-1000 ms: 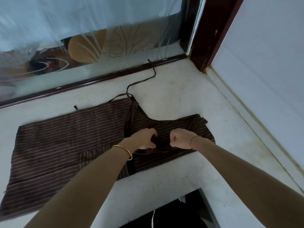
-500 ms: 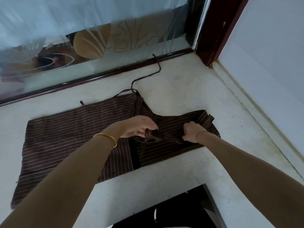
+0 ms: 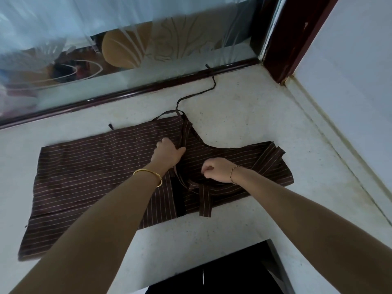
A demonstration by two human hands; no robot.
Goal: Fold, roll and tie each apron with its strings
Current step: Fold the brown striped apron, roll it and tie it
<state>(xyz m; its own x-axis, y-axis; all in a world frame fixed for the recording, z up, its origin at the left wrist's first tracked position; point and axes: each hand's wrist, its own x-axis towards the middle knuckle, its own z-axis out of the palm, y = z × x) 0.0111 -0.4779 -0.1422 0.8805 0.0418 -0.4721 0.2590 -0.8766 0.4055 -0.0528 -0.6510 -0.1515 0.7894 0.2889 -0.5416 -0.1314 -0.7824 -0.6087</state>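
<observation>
A brown apron (image 3: 95,172) with thin pale stripes lies spread flat on the white speckled counter (image 3: 244,124). My left hand (image 3: 167,154) rests on the cloth near its middle seam, thumb stretched out to the right. To its right, my right hand (image 3: 216,169) is curled and pinches a wide striped strap (image 3: 203,198), which loops down over the apron's front edge. A thin dark tie string (image 3: 197,94) trails from the apron's far edge toward the window frame. A folded strap end (image 3: 275,153) lies at the apron's right corner.
A frosted glass pane (image 3: 127,39) with a dark wooden frame (image 3: 148,90) runs along the back. A dark post (image 3: 286,39) and a white wall (image 3: 350,92) close off the right side. The counter's front edge drops to a dark opening (image 3: 222,272).
My left hand has let go of the strap and moved up and left onto the cloth by the seam. My right hand shifted left, and the strap now hangs over the front edge.
</observation>
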